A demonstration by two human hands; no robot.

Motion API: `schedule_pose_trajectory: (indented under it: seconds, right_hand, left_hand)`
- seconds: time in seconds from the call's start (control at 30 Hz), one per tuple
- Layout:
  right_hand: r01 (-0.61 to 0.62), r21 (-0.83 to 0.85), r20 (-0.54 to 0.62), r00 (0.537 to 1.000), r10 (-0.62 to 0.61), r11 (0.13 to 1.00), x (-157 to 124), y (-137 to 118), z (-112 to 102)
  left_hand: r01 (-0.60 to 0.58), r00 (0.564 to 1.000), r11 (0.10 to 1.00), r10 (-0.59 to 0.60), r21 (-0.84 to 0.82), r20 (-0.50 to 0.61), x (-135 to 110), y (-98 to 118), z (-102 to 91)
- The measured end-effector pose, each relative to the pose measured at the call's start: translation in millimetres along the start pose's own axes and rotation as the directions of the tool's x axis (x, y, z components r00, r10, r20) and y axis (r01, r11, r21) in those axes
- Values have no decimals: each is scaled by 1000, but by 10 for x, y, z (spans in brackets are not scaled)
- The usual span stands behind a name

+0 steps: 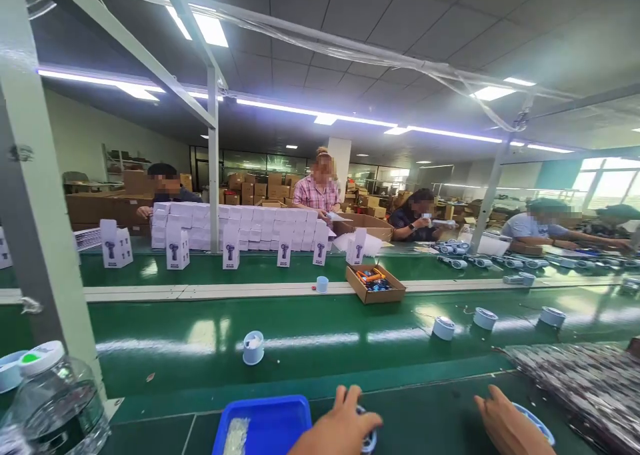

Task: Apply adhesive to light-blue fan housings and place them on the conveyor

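Presently, one round part (369, 440) under left hand (337, 423), one pale-blue rimmed piece (540, 424) beside right hand (509, 421); neither grip can be told.

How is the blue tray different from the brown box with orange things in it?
The blue tray is bright blue; the box is brown. The tray holds something pale and shiny; the box holds orange and darker pieces. The tray is close, beside the left hand; the box sits farther away. Both are open on top.

Glossy green belt (175, 325), plastic tray (280, 425).
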State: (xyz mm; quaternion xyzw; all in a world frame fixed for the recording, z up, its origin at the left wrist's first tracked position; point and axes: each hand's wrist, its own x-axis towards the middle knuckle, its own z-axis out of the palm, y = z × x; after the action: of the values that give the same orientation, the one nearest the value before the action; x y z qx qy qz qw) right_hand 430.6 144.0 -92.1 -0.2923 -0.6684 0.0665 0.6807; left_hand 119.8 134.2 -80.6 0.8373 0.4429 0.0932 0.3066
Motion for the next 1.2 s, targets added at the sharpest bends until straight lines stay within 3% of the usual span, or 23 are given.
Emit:
schedule_pose_trajectory:
  seconds: [0.1, 0.17, 0.23, 0.3, 0.33, 0.43, 0.5, 0.57, 0.67, 0.77, 0.83, 1.0, 1.1, 1.2]
  right_hand:
    - [-3, 37, -17, 1000, 4, 999, 109, -127, 4]
    - [-84, 64, -57, 994, 88, 994, 84, -368, 205]
    - [-246, 91, -60, 966, 252, 965, -85, -730, 627]
    - [-503, 75, -37, 861, 507, 861, -374, -1136, 1205]
    - [-557, 64, 20, 830, 557, 828, -534, -1321, 1504]
    - [-669, 12, 172, 733, 658, 743, -902, -1671, 2216]
    - [-708, -10, 286, 675, 680, 706, -1000, -1703, 2465]
    - [-708, 3, 390, 651, 651, 706, -1023, -1629, 2576]
    - [-745, 75, 500, 603, 621, 663, -1061, -1494, 2631]
    - [-813, 103, 586, 514, 626, 573, -1147, -1449, 2655]
    - [-818, 91, 614, 495, 615, 568, -1187, -1457, 2664]
    - [-789, 64, 626, 508, 592, 611, -1172, -1483, 2664]
    - [-775, 31, 627, 507, 592, 631, -1141, -1507, 2654]
    - [-676, -24, 664, 540, 517, 737, -1091, -1562, 2626]
  left_hand:
    - [166, 977, 982, -151, 86, -152, -83, -255, -268]
    - [379, 887, 920, -329, 103, -325, -227, -554, -573]
    - [513, 798, 856, -447, 68, -404, -375, -855, -829]
    - [547, 766, 837, -483, 35, -425, -495, -1065, -975]
    - [542, 761, 840, -482, 18, -435, -545, -1117, -1013]
    - [479, 748, 876, -438, -52, -498, -705, -1071, -1092]
    - [405, 725, 906, -400, -121, -561, -878, -931, -1165]
    - [318, 676, 924, -377, -210, -634, -1137, -773, -1239]
    - [204, 557, 900, -430, -385, -711, -1650, -601, -1259]
    - [106, 454, 819, -545, -564, -705, -2154, -548, -1123]
    - [26, 404, 737, -626, -676, -667, -2408, -555, -986]
    - [-253, 328, 375, -834, -892, -444, -2741, -568, -724]
    - [-330, 293, 354, -843, -875, -451, -2828, -584, -670]
    - [-376, 324, 288, -850, -881, -416, -2882, -636, -654]
